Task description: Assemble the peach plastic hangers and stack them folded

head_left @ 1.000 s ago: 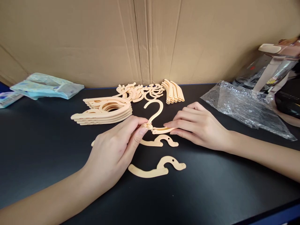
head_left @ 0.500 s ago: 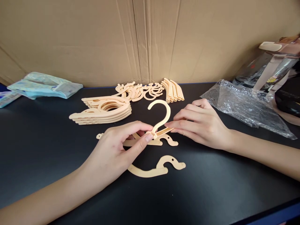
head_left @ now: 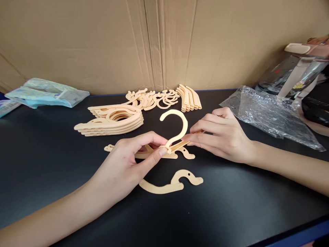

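A cream plastic hanger with a curved hook [head_left: 183, 125] is held between my two hands above the black table. My left hand [head_left: 133, 163] pinches it at the base of the hook between thumb and fingers. With its fingertips, my right hand [head_left: 219, 137] grips the slim arm reaching right from that joint. Below lie more hanger parts: a flat curved piece with a hooked end [head_left: 174, 183] in front, and another folded piece [head_left: 187, 153] behind it, both partly covered by my left hand.
At the back lie stacked hanger bodies [head_left: 110, 127], a heap of loose hooks [head_left: 151, 100] and a row of straight arms [head_left: 189, 98]. A pale blue bag [head_left: 48, 94] is left. Clear plastic wrap [head_left: 267, 116] and a lidded bottle [head_left: 290, 75] stand right, before a cardboard wall [head_left: 102, 44].
Both hands keep their hold on the hanger. The hook has tipped very slightly left, and more of the slim arm shows at my right fingers.
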